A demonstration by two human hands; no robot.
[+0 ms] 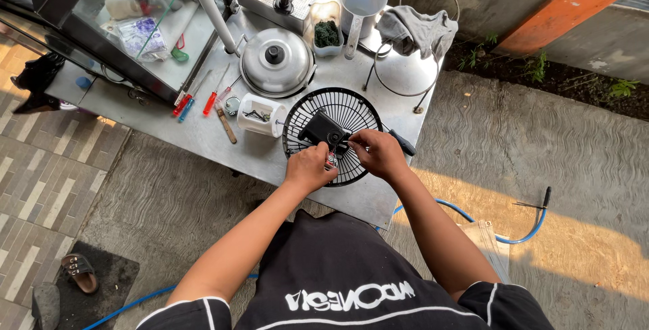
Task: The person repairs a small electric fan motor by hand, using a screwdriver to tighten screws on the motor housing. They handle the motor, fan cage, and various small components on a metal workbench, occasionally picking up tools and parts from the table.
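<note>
On the bench, a white tub holds small parts. Both hands, left and right, pinch wires at a black fan grille.

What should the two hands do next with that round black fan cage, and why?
Probably keep the left hand pressing the fan cage down on the metal table while the right hand works on the small part by the black box at its middle. Both hands already meet there, and the cage lies near the table's edge, so it might slide.
</note>
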